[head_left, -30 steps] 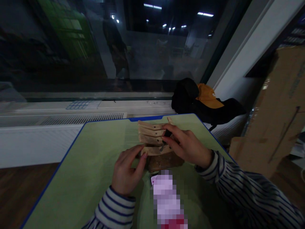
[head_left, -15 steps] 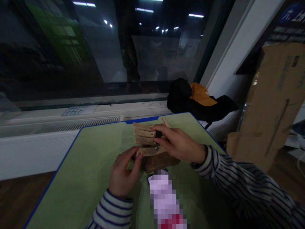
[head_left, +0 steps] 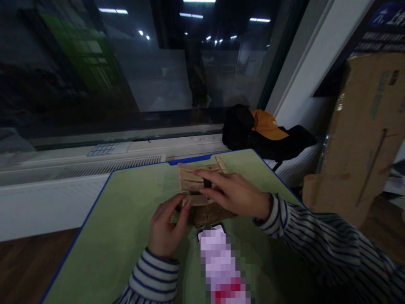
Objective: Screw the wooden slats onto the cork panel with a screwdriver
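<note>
Several pale wooden slats (head_left: 191,178) lie side by side in a row on a green table (head_left: 126,219); the nearest slat rests on a dark wooden block (head_left: 210,213). My right hand (head_left: 232,193) lies over the slats and pinches a small dark tool (head_left: 207,183) against them. My left hand (head_left: 166,228) rests on the table at the left, its thumb and forefinger pinched on the left end of the nearest slat. Both sleeves are striped.
A blurred pink patch (head_left: 221,266) sits near the table's front edge. Behind the table run a white radiator ledge (head_left: 95,164) and a dark window. A black bag with an orange cap (head_left: 265,126) lies at the back right. A cardboard box (head_left: 363,131) stands on the right.
My right hand has slid a little to the left and lower over the slats, so less of the dark tool shows. My left hand has kept its pinch. The camera has shifted slightly.
</note>
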{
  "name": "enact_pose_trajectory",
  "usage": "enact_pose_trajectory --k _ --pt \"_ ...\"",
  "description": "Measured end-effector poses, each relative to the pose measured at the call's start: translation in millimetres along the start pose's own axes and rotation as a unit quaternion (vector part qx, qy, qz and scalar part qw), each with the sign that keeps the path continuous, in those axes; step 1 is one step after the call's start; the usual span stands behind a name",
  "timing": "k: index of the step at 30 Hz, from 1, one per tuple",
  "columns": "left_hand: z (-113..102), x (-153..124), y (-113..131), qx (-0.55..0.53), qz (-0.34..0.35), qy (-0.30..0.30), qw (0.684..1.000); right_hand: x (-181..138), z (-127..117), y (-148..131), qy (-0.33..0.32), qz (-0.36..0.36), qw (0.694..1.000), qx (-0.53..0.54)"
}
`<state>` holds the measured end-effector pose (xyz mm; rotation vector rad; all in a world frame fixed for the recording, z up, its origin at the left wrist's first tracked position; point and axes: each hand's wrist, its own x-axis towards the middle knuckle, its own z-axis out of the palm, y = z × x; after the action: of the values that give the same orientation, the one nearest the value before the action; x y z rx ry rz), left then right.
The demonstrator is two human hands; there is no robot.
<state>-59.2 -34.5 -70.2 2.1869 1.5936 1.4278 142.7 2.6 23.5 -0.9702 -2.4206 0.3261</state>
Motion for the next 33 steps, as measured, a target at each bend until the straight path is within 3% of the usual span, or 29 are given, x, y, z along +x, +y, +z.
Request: enact_pose_trajectory --k 7,18,21,29,33 --pt "-2 3 5 0.007 0.021 0.006 1.0 2 -16 5 -0.026 -0.079 0.992 0.097" --pt "-3 3 8 0.017 0.019 0.003 1.0 -5 2 4 0.056 0.013 0.998 0.027" --pt "-1 2 6 0.018 0.013 0.006 1.0 -6 -3 6 0.04 0.014 0.999 0.022" --pt "-1 3 4 0.012 0.012 0.007 1.0 2 -18 3 -0.043 -0.104 0.993 0.034" --pt "-1 2 4 0.011 0.01 0.007 1.0 3 -17 6 -0.03 -0.069 0.997 0.021"
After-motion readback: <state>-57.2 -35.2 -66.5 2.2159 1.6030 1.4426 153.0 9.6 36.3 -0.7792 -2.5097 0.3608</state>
